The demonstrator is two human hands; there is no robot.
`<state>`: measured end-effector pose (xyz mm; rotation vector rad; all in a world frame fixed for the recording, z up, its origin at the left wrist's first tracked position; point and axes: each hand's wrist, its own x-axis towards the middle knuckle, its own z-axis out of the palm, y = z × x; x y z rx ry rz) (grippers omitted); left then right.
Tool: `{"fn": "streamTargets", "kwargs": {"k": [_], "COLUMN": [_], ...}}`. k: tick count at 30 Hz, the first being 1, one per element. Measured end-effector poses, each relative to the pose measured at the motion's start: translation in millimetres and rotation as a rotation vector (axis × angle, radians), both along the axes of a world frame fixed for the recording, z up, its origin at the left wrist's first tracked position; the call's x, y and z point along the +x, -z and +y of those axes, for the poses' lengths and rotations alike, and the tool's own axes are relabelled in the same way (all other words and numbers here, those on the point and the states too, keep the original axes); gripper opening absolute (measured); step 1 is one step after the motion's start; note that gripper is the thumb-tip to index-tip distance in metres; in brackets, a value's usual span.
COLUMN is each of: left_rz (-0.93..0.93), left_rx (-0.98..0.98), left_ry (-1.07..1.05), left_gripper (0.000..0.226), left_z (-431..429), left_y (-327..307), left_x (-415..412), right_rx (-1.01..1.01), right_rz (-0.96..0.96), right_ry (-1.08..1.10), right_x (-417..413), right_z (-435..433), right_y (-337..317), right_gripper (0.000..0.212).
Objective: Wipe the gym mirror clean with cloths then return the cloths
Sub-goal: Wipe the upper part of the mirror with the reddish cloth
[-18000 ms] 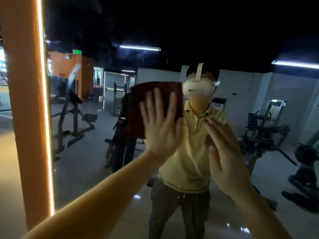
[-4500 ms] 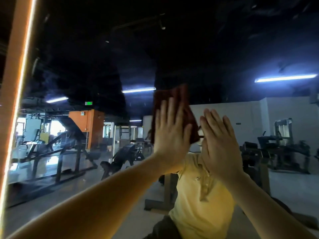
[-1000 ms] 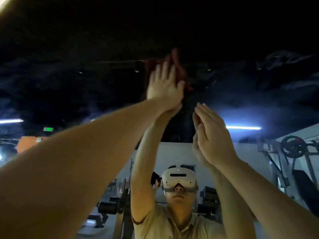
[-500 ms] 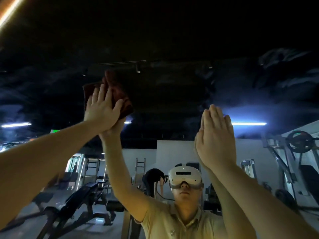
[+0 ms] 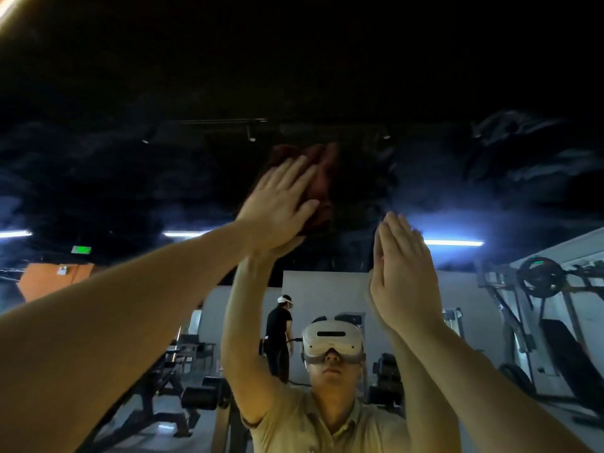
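Note:
The gym mirror (image 5: 457, 165) fills the view, and I look up at its high part. My left hand (image 5: 277, 204) presses a dark red cloth (image 5: 322, 188) flat against the glass with straight fingers, arm stretched upward. Only the cloth's upper and right edges show past the hand. My right hand (image 5: 402, 276) lies flat on the mirror to the right and lower, fingers straight and together. Whether a cloth lies under it cannot be seen.
The mirror reflects me in a yellow polo shirt (image 5: 313, 426), another person in black (image 5: 277, 331) behind, weight benches (image 5: 170, 380) at lower left and a weight rack (image 5: 539, 308) at right. The lit orange mirror frame (image 5: 8, 6) shows at the top left corner.
My left hand with the red cloth has swept right across the glass, back toward the middle. The right hand stays flat in about the same spot.

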<state>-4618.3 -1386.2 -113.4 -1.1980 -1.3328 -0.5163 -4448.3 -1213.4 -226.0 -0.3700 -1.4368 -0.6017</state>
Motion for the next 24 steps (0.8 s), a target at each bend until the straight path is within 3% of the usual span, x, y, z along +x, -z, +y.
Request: {"fn": "streamTargets", "kwargs": {"k": [5, 8, 14, 17, 20, 24], "left_rz": [-0.411, -0.588, -0.127, 0.006, 0.03, -0.113], "left_rx": [0.336, 0.366, 0.058, -0.115, -0.06, 0.106], "left_ry": [-0.141, -0.101, 0.054, 0.052, 0.04, -0.035], "left_gripper": [0.083, 0.081, 0.066, 0.06, 0.064, 0.075], "left_z": [-63.8, -48.9, 47.6, 44.7, 14.4, -41.3], "left_y": [10.8, 1.4, -9.8, -6.4, 13.3, 57.8], "left_x": [-80.4, -53.0, 75.5, 71.7, 19.1, -61.1], "right_rx": [-0.014, -0.035, 0.002, 0.014, 0.02, -0.007], "right_rz": [0.013, -0.003, -0.012, 0.007, 0.011, 0.007], "right_ry": [0.031, 0.045, -0.048, -0.044, 0.013, 0.058], "right_x": [-2.8, -7.1, -4.7, -6.8, -7.9, -7.5], "right_z": [-4.9, -11.2, -4.0, 0.5, 1.7, 0.3], "right_y": [6.3, 10.2, 10.9, 10.9, 11.4, 13.4], "right_gripper": [0.057, 0.062, 0.062, 0.062, 0.06, 0.06]}}
